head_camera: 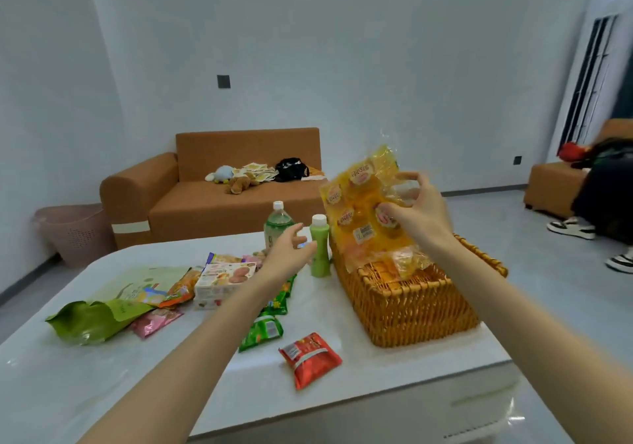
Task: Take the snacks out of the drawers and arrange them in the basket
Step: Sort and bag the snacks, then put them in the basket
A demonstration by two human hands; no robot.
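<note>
White table (pixel 102 375) bears wicker basket (pixel 411 310), 2 bottles (pixel 320 248), perhaps 8 snack packets (pixel 310 359).

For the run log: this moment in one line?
right hand: holds yellow bag over basket | left hand: empty, by green bottle | red packet: on table

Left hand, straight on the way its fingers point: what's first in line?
Probably the opaque light-green plastic bottle with a white cap, just beyond the open fingers of the left hand and beside the woven wicker basket. Depth is unclear from one view.

The woven wicker basket (pixel 411 310) sits on a glossy white table (pixel 102 385); the yellow bag (pixel 363 210) is shiny clear plastic.
</note>
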